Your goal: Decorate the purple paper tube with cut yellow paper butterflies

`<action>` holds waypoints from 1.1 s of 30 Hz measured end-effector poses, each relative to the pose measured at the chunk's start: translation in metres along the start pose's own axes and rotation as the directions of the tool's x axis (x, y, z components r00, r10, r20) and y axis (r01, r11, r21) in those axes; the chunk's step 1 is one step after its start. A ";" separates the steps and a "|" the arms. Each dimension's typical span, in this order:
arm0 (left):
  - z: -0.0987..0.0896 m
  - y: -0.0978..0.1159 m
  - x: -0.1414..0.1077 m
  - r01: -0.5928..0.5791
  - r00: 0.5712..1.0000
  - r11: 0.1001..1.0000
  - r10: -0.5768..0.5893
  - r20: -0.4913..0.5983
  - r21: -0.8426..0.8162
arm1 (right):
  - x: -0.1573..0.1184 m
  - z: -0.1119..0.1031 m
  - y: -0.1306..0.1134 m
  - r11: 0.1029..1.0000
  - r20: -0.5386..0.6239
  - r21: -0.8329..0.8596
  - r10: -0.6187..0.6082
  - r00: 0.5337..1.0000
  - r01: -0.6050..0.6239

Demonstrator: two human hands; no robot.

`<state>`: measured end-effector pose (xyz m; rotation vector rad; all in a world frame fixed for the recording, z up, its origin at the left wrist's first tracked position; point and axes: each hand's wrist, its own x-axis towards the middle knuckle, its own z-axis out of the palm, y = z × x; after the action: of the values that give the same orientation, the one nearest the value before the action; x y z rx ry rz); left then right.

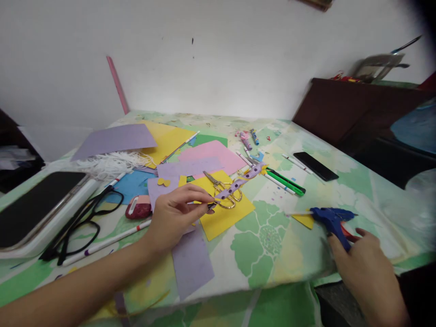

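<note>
Two hands work at once: left hand (pixel 175 211) fingers (pixel 200 196) pinch a purple dotted ribbon (pixel 240 181) lying over gold scissors (pixel 223 190) on yellow paper (pixel 225 218); right hand (pixel 366 268) fingers wrap a blue glue gun (pixel 332 219), its nozzle near a yellow scrap (pixel 304 220) on the worktop (pixel 272 254).

The left hand (pixel 173 213) is pinching the end of a purple dotted ribbon (pixel 238 181) that is lying across gold scissors (pixel 223 190) on a yellow sheet (pixel 225 215). At four o'clock from it, the right hand (pixel 366 268) is gripping a blue glue gun (pixel 332 220), its nozzle touching a yellow scrap (pixel 304 220). Black glasses (pixel 85 222) are lying at nine o'clock on the tabletop (pixel 272 254).
</note>
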<state>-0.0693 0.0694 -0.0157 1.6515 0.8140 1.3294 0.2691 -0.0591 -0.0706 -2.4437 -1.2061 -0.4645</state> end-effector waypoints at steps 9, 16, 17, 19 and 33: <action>0.001 0.001 -0.002 0.004 1.000 0.999 -0.005 0.026 0.035 | -0.044 -0.055 -0.153 0.641 -0.288 0.586 -0.408 0.866 0.496; -0.002 -0.005 -0.005 0.017 0.996 1.000 -0.019 0.089 0.023 | -0.048 -0.048 -0.205 0.467 -0.300 0.733 -0.430 0.851 0.495; -0.002 -0.006 -0.005 0.025 0.995 0.999 -0.027 0.093 0.026 | -0.046 -0.047 -0.206 0.470 -0.299 0.729 -0.435 0.850 0.497; -0.003 -0.006 -0.005 0.032 0.995 0.999 -0.035 0.095 0.036 | -0.044 -0.045 -0.206 0.470 -0.291 0.728 -0.448 0.845 0.499; 0.001 -0.002 -0.003 0.111 0.990 0.994 -0.110 0.090 -0.009 | -0.046 -0.043 -0.202 0.465 -0.057 0.864 -0.293 0.954 0.194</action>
<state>-0.0686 0.0674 -0.0188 1.6192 0.8296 1.1737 0.0744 0.0029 -0.0166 -1.4119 -1.3779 0.2099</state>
